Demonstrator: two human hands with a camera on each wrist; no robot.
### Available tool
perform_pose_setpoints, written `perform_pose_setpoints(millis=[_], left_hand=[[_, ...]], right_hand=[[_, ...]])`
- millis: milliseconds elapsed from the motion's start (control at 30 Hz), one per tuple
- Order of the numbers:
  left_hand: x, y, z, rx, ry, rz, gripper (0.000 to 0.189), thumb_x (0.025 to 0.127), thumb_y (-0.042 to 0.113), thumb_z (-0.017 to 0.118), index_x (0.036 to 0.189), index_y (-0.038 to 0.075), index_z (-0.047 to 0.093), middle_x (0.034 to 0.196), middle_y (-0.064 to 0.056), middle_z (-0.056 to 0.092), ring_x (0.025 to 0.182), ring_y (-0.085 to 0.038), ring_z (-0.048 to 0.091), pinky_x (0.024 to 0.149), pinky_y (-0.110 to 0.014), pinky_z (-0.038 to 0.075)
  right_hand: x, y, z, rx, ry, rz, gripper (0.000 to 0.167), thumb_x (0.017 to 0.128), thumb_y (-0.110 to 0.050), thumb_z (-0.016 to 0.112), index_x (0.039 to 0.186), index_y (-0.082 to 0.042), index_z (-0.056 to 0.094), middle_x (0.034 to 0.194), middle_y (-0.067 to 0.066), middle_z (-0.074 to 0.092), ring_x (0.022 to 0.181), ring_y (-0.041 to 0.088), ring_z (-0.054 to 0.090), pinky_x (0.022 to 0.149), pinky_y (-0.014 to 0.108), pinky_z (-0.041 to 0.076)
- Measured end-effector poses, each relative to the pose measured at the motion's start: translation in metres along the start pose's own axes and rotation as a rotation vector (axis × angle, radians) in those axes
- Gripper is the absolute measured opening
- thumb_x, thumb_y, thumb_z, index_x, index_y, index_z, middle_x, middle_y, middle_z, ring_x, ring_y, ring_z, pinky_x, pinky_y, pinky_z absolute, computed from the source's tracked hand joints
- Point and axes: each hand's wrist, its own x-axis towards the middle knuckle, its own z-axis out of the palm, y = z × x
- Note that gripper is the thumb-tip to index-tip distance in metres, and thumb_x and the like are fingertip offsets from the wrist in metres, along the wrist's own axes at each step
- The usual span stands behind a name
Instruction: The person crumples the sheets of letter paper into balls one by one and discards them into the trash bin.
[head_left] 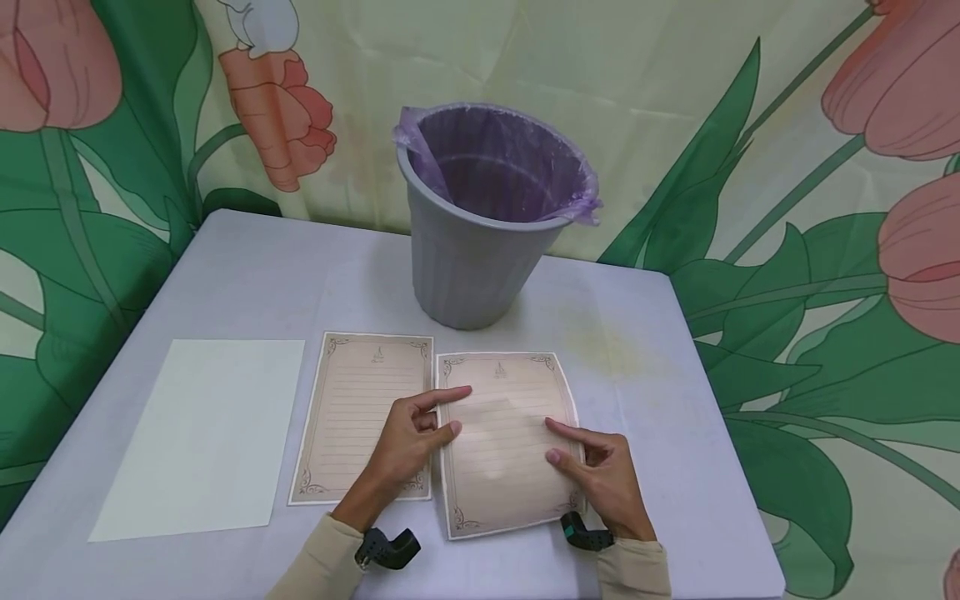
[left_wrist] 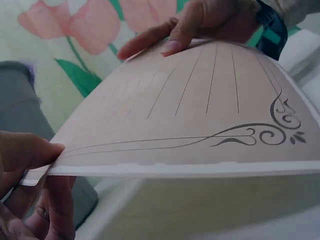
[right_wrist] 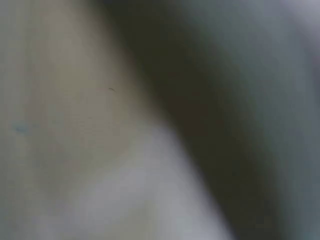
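Note:
Both hands hold a sheet of lined letter paper (head_left: 502,483) with a beige tint and an ornate border, lifted above the table. My left hand (head_left: 405,442) pinches its left edge, thumb on top and fingers curled beneath, as the left wrist view shows (left_wrist: 30,165). At the opposite edge my right hand (head_left: 603,475) grips the sheet between thumb and fingers; the paper bows slightly between them. A second matching letter sheet (head_left: 352,417) lies flat on the table, partly covered by the left hand. The right wrist view is blurred and close to a surface.
A plain white sheet (head_left: 206,433) lies at the left of the table (head_left: 675,517). Behind the letter sheets stands a grey bin (head_left: 472,267) with a purple bag (head_left: 510,175) lining it. A curtain printed with tulips (head_left: 787,333) hangs behind the table.

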Motion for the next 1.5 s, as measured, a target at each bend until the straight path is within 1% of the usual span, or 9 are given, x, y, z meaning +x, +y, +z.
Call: perform_pose_setpoints(millis=[100,333,467,667,767,900,1000,1267,1500], left_hand=[[0.0,-0.001,-0.003,0.029,-0.023,0.004,0.048,0.097,-0.001,0.075,0.14,0.019,0.071,0.071,-0.026,0.066,0.057,-0.009,0.049,0.051,-0.017,0.036],[0.002,-0.005,-0.004,0.11,0.002,0.115,0.035,0.098,0.0,0.073,0.131,0.012,0.076,0.134,-0.008,0.074,0.096,-0.013,0.065,0.077,-0.02,0.057],[0.002,-0.007,-0.001,0.165,0.051,0.147,0.038,0.097,-0.003,0.073,0.13,0.016,0.077,0.132,-0.004,0.075,0.09,-0.015,0.068,0.073,-0.022,0.06],[0.001,-0.006,0.0,0.165,0.063,0.143,0.039,0.097,-0.003,0.073,0.131,0.015,0.076,0.112,-0.01,0.078,0.072,-0.008,0.058,0.062,-0.017,0.049],[0.001,-0.005,0.001,0.126,0.034,0.121,0.041,0.097,-0.004,0.072,0.134,0.013,0.074,0.118,-0.014,0.077,0.081,-0.01,0.068,0.069,-0.018,0.057],[0.0,-0.004,0.004,0.025,-0.029,0.092,0.043,0.099,-0.007,0.068,0.139,0.008,0.07,0.14,-0.018,0.07,0.106,-0.027,0.078,0.083,-0.031,0.065],[-0.001,-0.004,0.006,-0.029,-0.059,0.081,0.043,0.1,-0.006,0.066,0.141,0.007,0.068,0.146,-0.018,0.066,0.11,-0.034,0.077,0.085,-0.033,0.066],[-0.002,-0.003,0.01,-0.078,-0.096,0.075,0.045,0.098,0.01,0.077,0.142,0.009,0.067,0.145,-0.017,0.067,0.107,-0.028,0.078,0.086,-0.029,0.064],[-0.004,-0.002,0.016,-0.124,-0.179,0.092,0.064,0.09,0.019,0.088,0.148,0.008,0.062,0.149,-0.022,0.062,0.117,-0.036,0.074,0.09,-0.031,0.064]], right_hand=[[0.0,0.002,0.0,0.002,0.001,0.005,0.043,0.088,0.0,0.084,0.13,0.001,0.074,0.139,0.017,0.071,0.129,0.011,0.067,0.103,0.024,0.057],[0.002,0.007,0.0,0.018,0.005,0.07,0.045,0.087,-0.002,0.085,0.131,-0.003,0.075,0.143,0.015,0.068,0.129,0.009,0.067,0.099,0.028,0.06],[0.001,0.008,0.0,0.009,0.007,0.063,0.045,0.087,-0.001,0.085,0.131,-0.003,0.075,0.144,0.015,0.068,0.13,0.008,0.066,0.1,0.027,0.059],[0.002,0.009,0.001,0.052,-0.009,0.06,0.049,0.087,-0.001,0.085,0.134,0.0,0.071,0.143,0.009,0.07,0.129,0.01,0.067,0.1,0.028,0.06],[0.001,0.01,0.002,0.138,-0.026,0.062,0.053,0.088,0.003,0.083,0.137,0.008,0.066,0.141,0.002,0.071,0.125,0.013,0.07,0.095,0.032,0.062],[0.001,0.008,0.007,0.223,-0.034,0.042,0.054,0.088,0.009,0.079,0.138,0.015,0.06,0.138,-0.005,0.073,0.128,0.011,0.068,0.096,0.032,0.062],[0.003,0.006,0.013,0.254,-0.001,0.026,0.053,0.087,0.011,0.079,0.137,0.016,0.061,0.137,-0.007,0.073,0.132,0.008,0.065,0.1,0.029,0.06],[0.009,0.003,0.032,0.312,0.171,0.025,0.051,0.088,0.013,0.077,0.137,0.012,0.064,0.135,-0.001,0.075,0.131,0.01,0.066,0.1,0.026,0.059],[0.014,0.002,0.051,0.277,0.265,0.003,0.048,0.089,0.009,0.079,0.136,0.002,0.07,0.139,0.004,0.073,0.146,0.01,0.054,0.112,0.023,0.051]])
